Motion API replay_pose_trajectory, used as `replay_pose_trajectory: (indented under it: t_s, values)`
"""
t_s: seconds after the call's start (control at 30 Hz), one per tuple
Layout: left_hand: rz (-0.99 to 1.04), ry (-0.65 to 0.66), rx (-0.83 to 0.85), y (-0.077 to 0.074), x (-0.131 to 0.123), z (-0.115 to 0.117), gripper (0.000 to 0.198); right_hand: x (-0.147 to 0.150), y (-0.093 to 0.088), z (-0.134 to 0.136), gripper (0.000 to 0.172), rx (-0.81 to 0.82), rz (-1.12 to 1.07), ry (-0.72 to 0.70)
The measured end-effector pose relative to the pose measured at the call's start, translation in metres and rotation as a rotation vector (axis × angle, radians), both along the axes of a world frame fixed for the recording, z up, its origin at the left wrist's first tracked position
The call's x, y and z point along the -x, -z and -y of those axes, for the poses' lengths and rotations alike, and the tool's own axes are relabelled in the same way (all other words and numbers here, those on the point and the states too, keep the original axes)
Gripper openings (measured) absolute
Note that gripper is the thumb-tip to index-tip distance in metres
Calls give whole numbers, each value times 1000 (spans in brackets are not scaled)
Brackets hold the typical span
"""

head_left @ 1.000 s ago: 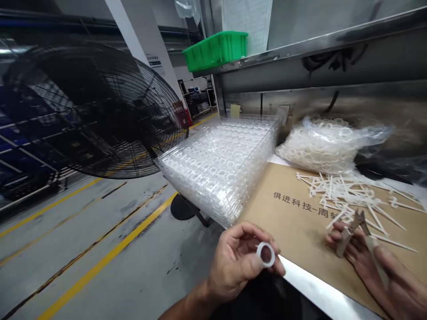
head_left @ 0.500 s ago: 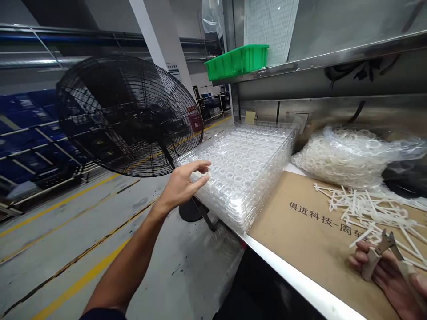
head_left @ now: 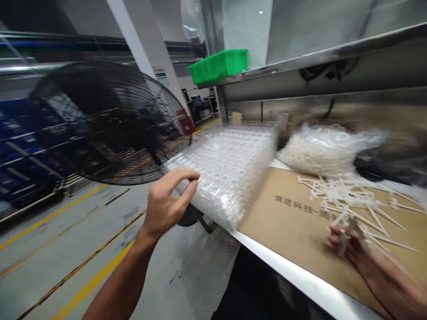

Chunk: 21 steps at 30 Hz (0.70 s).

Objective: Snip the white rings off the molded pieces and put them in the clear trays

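Near the front left corner of the stacked clear trays [head_left: 223, 164], which hold rows of white rings, is my left hand [head_left: 171, 200]. Its thumb and forefinger are bent close together; anything between them is too small to make out. Over the cardboard at the right, my right hand [head_left: 356, 249] is wrapped round light-handled cutters [head_left: 353, 229], blurred, jaws pointing up. Just beyond them lies a pile of white plastic sprue pieces [head_left: 347, 195].
A large black fan [head_left: 110, 124] stands left of the trays. Behind the sprues sits a clear bag of white rings [head_left: 320, 151]. The green bin [head_left: 218, 66] is on the shelf above. Brown cardboard [head_left: 283, 235] covers the bench.
The view has shifted, so the bench things appear further left. My left hand has drawn back a little from the trays' edge. My right hand still holds the cutters.
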<state>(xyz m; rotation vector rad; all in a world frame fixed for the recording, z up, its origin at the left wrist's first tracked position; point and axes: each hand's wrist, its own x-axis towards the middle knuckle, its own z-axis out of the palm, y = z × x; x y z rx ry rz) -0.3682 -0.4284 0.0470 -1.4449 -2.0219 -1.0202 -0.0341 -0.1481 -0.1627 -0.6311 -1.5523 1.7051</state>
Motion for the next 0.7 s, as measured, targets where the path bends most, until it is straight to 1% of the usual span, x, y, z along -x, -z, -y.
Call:
replay_pose_trajectory:
  t_s: [0.03, 0.07, 0.1, 0.13, 0.17, 0.2, 0.23, 0.27, 0.33, 0.37, 0.43, 0.5, 0.6, 0.67, 0.7]
  values:
    - [3, 81, -48, 11, -21, -1, 16, -1, -6, 4, 41, -103, 56, -57]
    - [22, 183, -78, 24, -40, -3, 22, -2, -14, 9, 42, -286, 79, -74]
    - [60, 273, -89, 38, -58, -6, 29, -2, -23, 14, 43, -506, 135, -128]
    - [114, 361, -76, 53, -71, -12, 35, -1, -32, 18, 46, -729, 131, -175]
    - [176, 437, -64, 67, -82, -21, 38, 1, -40, 22, 49, -901, 100, -230]
    - [237, 494, -47, 81, -90, -34, 39, 4, -46, 25, 51, -1026, 67, -273]
    - [292, 536, -21, 91, -96, -50, 38, 7, -51, 26, 52, -1104, 47, -286]
    - [332, 564, 11, 99, -101, -69, 34, 10, -54, 28, 51, -1149, 42, -298]
    - [368, 598, 112, 108, -108, -113, 23, 13, -56, 30, 49, -1180, 51, -296]
    - [368, 623, 180, 109, -112, -135, 20, 14, -56, 31, 48, -1188, 57, -296]
    - [346, 699, 311, 109, -122, -175, 20, 13, -54, 33, 46, -1210, 55, -298]
    - [300, 781, 415, 110, -135, -208, 23, 11, -53, 34, 46, -1239, 33, -301]
    - [199, 850, 550, 118, -160, -244, 33, 10, -55, 34, 46, -1270, 14, -320]
    - [139, 862, 624, 125, -173, -259, 37, 9, -56, 34, 47, -1274, 36, -334]
    - [120, 862, 646, 128, -178, -264, 37, 9, -56, 34, 47, -1273, 48, -335]
